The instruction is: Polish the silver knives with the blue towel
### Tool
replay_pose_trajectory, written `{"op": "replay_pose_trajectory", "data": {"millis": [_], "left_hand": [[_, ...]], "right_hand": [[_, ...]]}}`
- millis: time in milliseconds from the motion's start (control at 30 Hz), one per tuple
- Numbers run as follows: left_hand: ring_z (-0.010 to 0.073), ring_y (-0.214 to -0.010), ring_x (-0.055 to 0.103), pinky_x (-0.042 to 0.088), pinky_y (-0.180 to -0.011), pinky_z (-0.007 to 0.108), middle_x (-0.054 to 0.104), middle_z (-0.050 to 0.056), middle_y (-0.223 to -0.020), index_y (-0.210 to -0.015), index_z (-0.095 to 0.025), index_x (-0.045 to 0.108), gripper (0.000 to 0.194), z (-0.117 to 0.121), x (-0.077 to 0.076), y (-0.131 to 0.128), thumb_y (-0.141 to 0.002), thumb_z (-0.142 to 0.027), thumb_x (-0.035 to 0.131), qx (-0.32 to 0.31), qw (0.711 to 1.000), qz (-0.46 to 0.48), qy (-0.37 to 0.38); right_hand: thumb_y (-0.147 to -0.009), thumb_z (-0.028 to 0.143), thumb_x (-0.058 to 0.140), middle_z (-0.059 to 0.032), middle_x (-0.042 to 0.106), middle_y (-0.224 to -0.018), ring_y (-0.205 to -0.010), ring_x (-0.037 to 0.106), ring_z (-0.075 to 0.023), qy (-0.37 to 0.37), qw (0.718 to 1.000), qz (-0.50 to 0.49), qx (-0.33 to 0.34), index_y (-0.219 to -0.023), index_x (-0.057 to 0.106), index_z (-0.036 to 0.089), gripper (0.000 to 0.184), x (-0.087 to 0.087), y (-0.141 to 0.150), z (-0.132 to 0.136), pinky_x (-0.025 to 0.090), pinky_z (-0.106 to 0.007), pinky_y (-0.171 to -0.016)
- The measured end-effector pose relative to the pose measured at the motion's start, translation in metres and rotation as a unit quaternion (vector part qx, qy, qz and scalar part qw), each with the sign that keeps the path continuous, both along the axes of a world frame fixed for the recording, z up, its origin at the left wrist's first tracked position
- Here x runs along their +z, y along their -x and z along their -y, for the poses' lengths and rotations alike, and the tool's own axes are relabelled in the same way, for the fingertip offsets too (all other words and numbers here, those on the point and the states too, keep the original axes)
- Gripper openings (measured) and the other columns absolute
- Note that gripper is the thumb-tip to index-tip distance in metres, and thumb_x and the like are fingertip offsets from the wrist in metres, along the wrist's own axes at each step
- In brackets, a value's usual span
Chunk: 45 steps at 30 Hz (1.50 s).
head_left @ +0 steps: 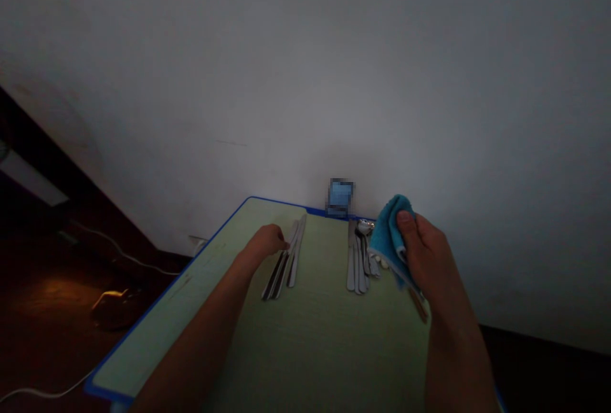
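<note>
My left hand (265, 242) reaches across a pale green table (310, 336) with a blue edge. Its curled fingers touch the upper end of a row of several metal knives (285, 261) lying side by side. My right hand (424, 254) is raised at the table's right side, closed on a folded blue cloth (387, 233). Just left of the cloth lies a second group of cutlery (359, 259), with spoons and handles close together.
A small blurred blue object (340, 197) stands at the table's far edge against the white wall (305, 69). To the left the dark floor (42, 298) holds a white cable (121, 252) and a dim object with an orange glow.
</note>
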<state>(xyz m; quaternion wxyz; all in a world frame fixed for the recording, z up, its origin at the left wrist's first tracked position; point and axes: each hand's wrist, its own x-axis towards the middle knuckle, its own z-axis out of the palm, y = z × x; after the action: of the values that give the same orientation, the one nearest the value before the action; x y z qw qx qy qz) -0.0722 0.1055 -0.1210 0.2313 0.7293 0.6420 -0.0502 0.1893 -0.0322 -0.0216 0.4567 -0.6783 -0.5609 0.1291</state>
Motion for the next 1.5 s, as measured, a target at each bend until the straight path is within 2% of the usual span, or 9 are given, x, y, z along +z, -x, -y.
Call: {"op": "replay_pose_trajectory", "data": {"millis": [133,267,500,667,1000,1267,1500], "left_hand": [[0.0147,-0.076,0.064,0.051,-0.075,0.034,0.067,0.003,-0.082,-0.088,-0.012,0.063,0.025,0.009,-0.009,0.006,-0.087,-0.036,0.057,-0.004,1.000,-0.016,0.017],[0.0155,-0.080,0.064,0.051,-0.076,0.035,0.066,0.004,-0.088,-0.091,-0.013,0.063,0.024,0.015,-0.015,0.007,-0.087,-0.036,0.057,0.005,1.000,-0.025,0.018],[0.0161,-0.083,0.064,0.051,-0.078,0.035,0.066,0.005,-0.091,-0.090,-0.012,0.063,0.024,0.017,-0.013,0.007,-0.087,-0.036,0.058,0.023,0.999,-0.039,0.017],[0.0165,-0.084,0.063,0.051,-0.077,0.035,0.065,0.005,-0.095,-0.097,-0.012,0.061,0.025,0.017,-0.011,0.007,-0.087,-0.035,0.057,0.038,0.998,-0.051,0.014],[0.0179,-0.089,0.062,0.052,-0.076,0.035,0.062,0.007,-0.102,-0.104,-0.013,0.059,0.026,0.009,-0.021,0.011,-0.087,-0.033,0.058,0.054,0.996,-0.064,0.015],[0.0161,-0.082,0.063,0.051,-0.074,0.034,0.065,0.005,-0.092,-0.095,-0.012,0.062,0.025,0.009,-0.022,0.014,-0.087,-0.035,0.057,0.049,0.997,-0.062,0.017],[0.0145,-0.076,0.063,0.051,-0.072,0.032,0.066,0.003,-0.084,-0.085,-0.012,0.063,0.026,0.012,-0.017,0.015,-0.087,-0.037,0.056,0.028,0.997,-0.060,0.030]], "right_hand": [[-0.087,0.059,0.035,0.0042,0.038,-0.054,-0.050,0.037,-0.0115,-0.007,1.000,-0.003,0.007,-0.060,0.039,0.021,0.047,-0.001,0.001,0.000,0.029,-0.025,-0.048],[-0.087,0.060,0.035,0.0042,0.038,-0.053,-0.050,0.036,-0.0116,-0.013,1.000,0.002,0.005,-0.060,0.039,0.022,0.047,-0.002,0.000,0.000,0.028,-0.026,-0.048],[-0.087,0.060,0.035,0.0042,0.039,-0.054,-0.051,0.037,-0.0118,-0.009,1.000,0.009,0.002,-0.061,0.040,0.021,0.047,-0.003,0.002,-0.001,0.029,-0.026,-0.048],[-0.087,0.060,0.035,0.0044,0.038,-0.053,-0.050,0.037,-0.0116,-0.013,1.000,0.008,0.004,-0.060,0.039,0.021,0.048,-0.001,0.003,0.001,0.028,-0.025,-0.048],[-0.087,0.061,0.035,0.0042,0.038,-0.053,-0.050,0.037,-0.0119,-0.009,1.000,0.010,0.003,-0.059,0.039,0.022,0.048,0.001,0.006,0.001,0.029,-0.026,-0.048],[-0.087,0.059,0.037,0.0037,0.040,-0.052,-0.049,0.038,-0.0118,-0.018,1.000,0.014,0.004,-0.059,0.041,0.022,0.047,0.001,0.006,0.001,0.029,-0.025,-0.047],[-0.087,0.059,0.036,0.0037,0.040,-0.053,-0.049,0.038,-0.0120,-0.017,1.000,0.014,0.007,-0.060,0.041,0.021,0.047,-0.001,0.007,0.000,0.029,-0.025,-0.047]]}}
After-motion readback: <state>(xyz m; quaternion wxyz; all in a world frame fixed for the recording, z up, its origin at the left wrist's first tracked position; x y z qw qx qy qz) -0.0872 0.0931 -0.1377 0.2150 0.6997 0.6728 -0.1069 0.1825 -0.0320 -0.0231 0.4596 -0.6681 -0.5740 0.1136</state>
